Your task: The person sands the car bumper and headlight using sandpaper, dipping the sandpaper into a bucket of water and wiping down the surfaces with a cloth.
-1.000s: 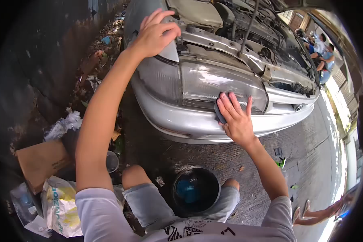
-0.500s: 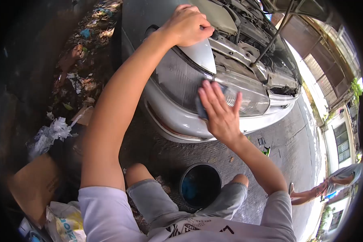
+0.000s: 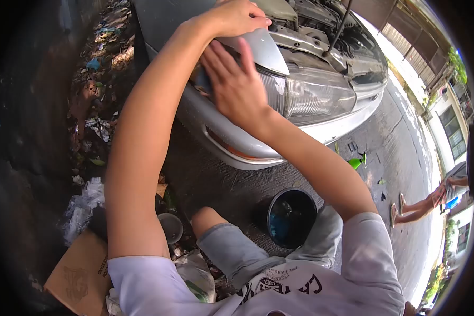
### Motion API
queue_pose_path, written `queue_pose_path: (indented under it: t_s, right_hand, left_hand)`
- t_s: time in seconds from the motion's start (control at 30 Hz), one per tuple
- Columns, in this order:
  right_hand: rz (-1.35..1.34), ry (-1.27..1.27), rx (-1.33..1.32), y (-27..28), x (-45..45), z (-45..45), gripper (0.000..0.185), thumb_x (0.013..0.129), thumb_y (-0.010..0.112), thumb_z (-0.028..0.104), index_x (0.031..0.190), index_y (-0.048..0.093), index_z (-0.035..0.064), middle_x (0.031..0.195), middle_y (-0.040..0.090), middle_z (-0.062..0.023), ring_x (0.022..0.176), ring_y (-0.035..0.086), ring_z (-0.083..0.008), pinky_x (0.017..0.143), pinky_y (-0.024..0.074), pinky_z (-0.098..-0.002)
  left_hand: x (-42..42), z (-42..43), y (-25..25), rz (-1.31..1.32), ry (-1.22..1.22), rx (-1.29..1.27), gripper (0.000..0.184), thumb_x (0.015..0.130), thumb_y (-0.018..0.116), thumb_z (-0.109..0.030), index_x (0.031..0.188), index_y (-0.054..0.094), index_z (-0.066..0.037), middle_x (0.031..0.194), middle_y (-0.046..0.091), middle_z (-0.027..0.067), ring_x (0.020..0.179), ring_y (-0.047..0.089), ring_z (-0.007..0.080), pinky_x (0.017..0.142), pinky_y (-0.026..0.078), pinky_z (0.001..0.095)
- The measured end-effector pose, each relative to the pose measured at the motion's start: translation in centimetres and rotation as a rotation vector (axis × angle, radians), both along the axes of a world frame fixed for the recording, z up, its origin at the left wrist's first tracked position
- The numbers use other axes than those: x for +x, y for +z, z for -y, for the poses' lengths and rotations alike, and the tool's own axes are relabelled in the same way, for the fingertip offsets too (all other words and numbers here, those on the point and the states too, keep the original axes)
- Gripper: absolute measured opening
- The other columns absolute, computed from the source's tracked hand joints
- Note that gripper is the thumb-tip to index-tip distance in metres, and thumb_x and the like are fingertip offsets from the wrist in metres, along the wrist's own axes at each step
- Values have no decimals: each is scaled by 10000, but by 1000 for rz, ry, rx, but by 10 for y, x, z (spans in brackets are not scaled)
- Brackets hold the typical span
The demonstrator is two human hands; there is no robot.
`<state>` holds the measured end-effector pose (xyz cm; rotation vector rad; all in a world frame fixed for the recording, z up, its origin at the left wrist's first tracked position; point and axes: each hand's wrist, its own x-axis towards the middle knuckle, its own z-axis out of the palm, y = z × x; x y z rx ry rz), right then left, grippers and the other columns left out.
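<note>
My right hand (image 3: 236, 88) lies flat, fingers extended, pressing a piece of dark grey sandpaper (image 3: 202, 81) to the outer end of the car's headlight (image 3: 318, 95). Most of the sandpaper is hidden under the fingers and palm. Above it, my left hand (image 3: 238, 17) curls its fingers over the edge of the silver fender (image 3: 260, 50). The left forearm crosses in front of the headlight's outer corner. Below the lamp runs the silver bumper (image 3: 237, 142).
Between my knees stands a black bucket (image 3: 304, 210) with bluish contents. A green bottle (image 3: 357, 161) lies on the pavement at right. At left are a cardboard box (image 3: 81, 274), crumpled plastic (image 3: 87, 203) and leaf litter. A propped hood exposes the engine bay (image 3: 321, 18). Another person's legs (image 3: 421, 208) show at far right.
My right hand has slid with the sandpaper from the headlight's middle to its outer end, under my left forearm. The left hand keeps to the fender. The view has shifted.
</note>
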<state>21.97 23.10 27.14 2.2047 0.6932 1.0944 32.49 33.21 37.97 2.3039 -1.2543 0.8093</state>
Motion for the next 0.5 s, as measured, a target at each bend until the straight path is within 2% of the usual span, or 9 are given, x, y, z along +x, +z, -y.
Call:
queue_pose_path:
  t_s: [0.03,0.13,0.2,0.23,0.27,0.3,0.37,0.4,0.5]
  right_hand:
    - [-13,-19,19,-1,10,-18,574,935,436,295,1451,435,43,1550,353,-50,1456,252,-208,1197,96,-523]
    - [40,13,-15,-15,-9,14,552,913,445,234,1441,454,75,1548,365,-32,1456,266,-176,1186,86,-552]
    - [-204,133,-43,-42,-50,69,572,894,472,210,1458,445,120,1555,364,4,1462,257,-137,1184,72,-555]
    - [-202,110,-37,-50,-58,88,572,894,472,210,1458,445,120,1555,364,4,1462,257,-137,1184,72,-555]
    - [-253,124,37,-57,-62,104,590,881,488,197,1466,437,137,1569,337,21,1463,255,-123,1181,70,-560]
    - [-301,149,103,-57,-60,113,610,869,503,184,1474,429,155,1584,311,37,1464,252,-109,1177,68,-565]
    - [-273,178,197,-39,-43,67,640,862,510,167,1491,395,127,1604,264,19,1475,221,-125,1171,90,-581]
    - [-252,132,137,-28,-33,40,653,865,509,193,1496,376,92,1598,276,-1,1483,194,-148,1178,94,-567]
    - [-115,36,51,-37,-17,13,665,861,509,227,1495,374,81,1591,290,2,1485,187,-160,1190,112,-527]
  left_hand:
    - [-3,0,2,1,-12,25,315,895,583,-308,934,740,-37,983,694,199,991,625,375,917,457,446]
    - [-10,-2,5,-77,6,13,308,899,587,-300,915,733,-29,964,696,183,980,626,376,900,460,447]
    - [-1,-2,-4,7,-51,-21,290,892,600,-290,906,733,-33,962,695,173,960,627,378,892,460,453]
    - [4,-1,-8,94,-92,-65,271,884,613,-280,896,732,-37,959,694,162,939,628,380,883,461,459]
    - [2,-4,-7,80,-18,22,450,971,490,-415,1030,721,-32,1079,683,195,1067,607,402,950,443,463]
    - [6,-8,-5,91,-18,14,450,971,490,-415,1030,721,-32,1079,683,195,1067,607,402,950,443,463]
    - [14,-5,-9,17,-54,22,264,952,560,-314,897,730,-119,1028,672,80,1076,575,296,957,422,369]
    - [11,0,-15,120,-47,-50,286,944,578,-310,878,730,-77,872,668,89,915,598,268,906,428,351]
    - [7,2,-16,155,-39,-64,262,936,587,-264,824,706,-60,869,659,77,929,598,266,902,428,353]
